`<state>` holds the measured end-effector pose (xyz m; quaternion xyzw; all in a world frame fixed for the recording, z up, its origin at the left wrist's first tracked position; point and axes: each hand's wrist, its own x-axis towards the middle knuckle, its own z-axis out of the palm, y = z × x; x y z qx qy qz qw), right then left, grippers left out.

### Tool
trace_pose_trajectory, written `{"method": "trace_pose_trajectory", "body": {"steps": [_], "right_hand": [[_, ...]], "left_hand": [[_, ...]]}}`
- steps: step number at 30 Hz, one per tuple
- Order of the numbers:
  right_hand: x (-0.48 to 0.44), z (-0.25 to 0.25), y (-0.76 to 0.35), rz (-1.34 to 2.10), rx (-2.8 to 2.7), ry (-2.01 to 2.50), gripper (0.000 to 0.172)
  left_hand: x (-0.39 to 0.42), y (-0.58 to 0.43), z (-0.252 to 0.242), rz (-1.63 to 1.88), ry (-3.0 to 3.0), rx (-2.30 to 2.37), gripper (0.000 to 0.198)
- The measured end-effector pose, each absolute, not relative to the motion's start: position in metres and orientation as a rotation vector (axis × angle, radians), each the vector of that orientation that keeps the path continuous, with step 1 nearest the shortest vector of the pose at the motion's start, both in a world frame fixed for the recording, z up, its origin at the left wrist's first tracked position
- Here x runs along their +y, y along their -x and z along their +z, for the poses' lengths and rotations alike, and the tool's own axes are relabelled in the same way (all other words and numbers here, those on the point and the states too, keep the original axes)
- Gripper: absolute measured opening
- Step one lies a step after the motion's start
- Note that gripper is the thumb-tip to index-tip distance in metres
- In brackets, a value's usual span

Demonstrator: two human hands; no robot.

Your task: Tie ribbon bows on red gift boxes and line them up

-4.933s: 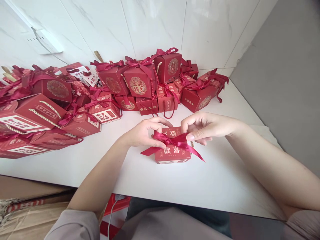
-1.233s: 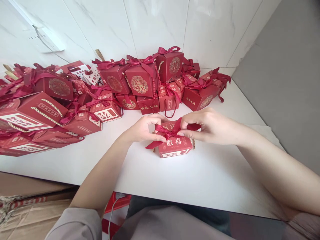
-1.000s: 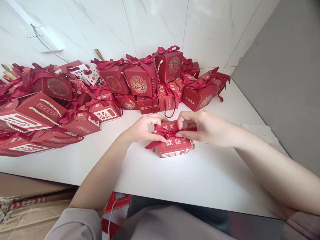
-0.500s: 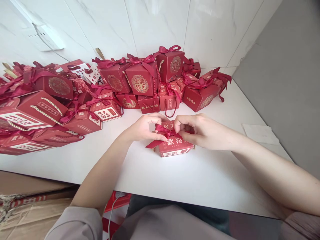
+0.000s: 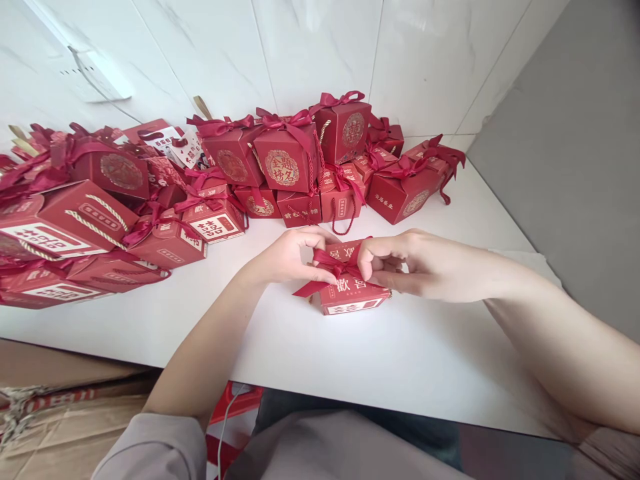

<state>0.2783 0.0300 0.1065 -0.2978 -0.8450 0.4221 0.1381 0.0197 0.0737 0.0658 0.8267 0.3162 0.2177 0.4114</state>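
A small red gift box (image 5: 353,303) with white characters stands on the white table in front of me. Across its top runs a dark red ribbon (image 5: 344,268), looped into a bow at the middle. At the box's left side my left hand (image 5: 300,257) is closed, thumb and forefinger pinching the ribbon's left loop. My right hand (image 5: 410,265) pinches the ribbon on the right of the knot, its other fingers curled. One ribbon tail sticks out to the lower left. The right hand covers part of the box's right top.
Red gift boxes with bows are stacked along the wall (image 5: 287,160) and heaped at the left (image 5: 65,220). A white paper (image 5: 530,260) lies behind my right wrist. Brown cardboard (image 5: 75,427) is below the table's left front edge.
My right hand has moved slightly to the right, pulling the ribbon, and the knot looks tighter. My left hand keeps its hold in nearly the same place.
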Motion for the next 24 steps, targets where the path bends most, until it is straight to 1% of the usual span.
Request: {"method": "trace_pose_trajectory", "body": {"steps": [4, 10, 12, 16, 18, 21, 24], "right_hand": [[0.038, 0.111, -0.293, 1.372, -2.455, 1.041, 0.009], [0.05, 0.112, -0.311, 1.661, -2.53, 1.203, 0.016], [0.053, 0.111, -0.317, 1.639, -2.595, 1.231, 0.013], [0.061, 0.109, -0.325, 1.383, -2.612, 1.341, 0.009], [0.065, 0.107, -0.322, 1.294, -2.446, 1.291, 0.014], [0.069, 0.098, -0.308, 1.218, -2.119, 1.116, 0.026], [0.072, 0.088, -0.293, 1.325, -2.03, 1.011, 0.034]], "left_hand": [[0.075, -0.018, 0.065, 0.525, -2.085, 0.785, 0.038], [0.075, -0.016, 0.066, 0.482, -2.096, 0.769, 0.037], [0.076, -0.015, 0.065, 0.476, -2.091, 0.772, 0.038], [0.077, -0.015, 0.065, 0.457, -2.082, 0.773, 0.04], [0.076, -0.015, 0.066, 0.457, -2.08, 0.772, 0.04], [0.075, -0.016, 0.068, 0.468, -2.084, 0.778, 0.041], [0.075, -0.017, 0.067, 0.467, -2.092, 0.777, 0.04]]}}
